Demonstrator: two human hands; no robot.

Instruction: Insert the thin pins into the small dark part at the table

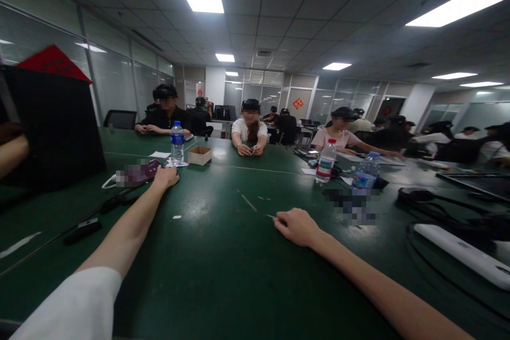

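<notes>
My right hand [298,226] rests low over the green table [223,276], right of centre. Its fingers are pinched on a thin pale stick [270,216] that points left; its exact kind is too small to tell. Further away on the left, my left hand [168,175] lies beside a purple case [139,175] with a white strap, just in front of a clear water bottle [177,143] with a blue cap. The left fingers look curled together, and whatever they may hold is hidden. A small open cardboard box [200,156] stands to the right of that bottle.
Two more bottles, one red-capped [326,162] and one blue-capped [366,171], stand at right. Beyond them lie black headgear with cables [434,202] and a white power bank [462,255]. A black box [56,127] rises at left. A person [249,130] sits opposite.
</notes>
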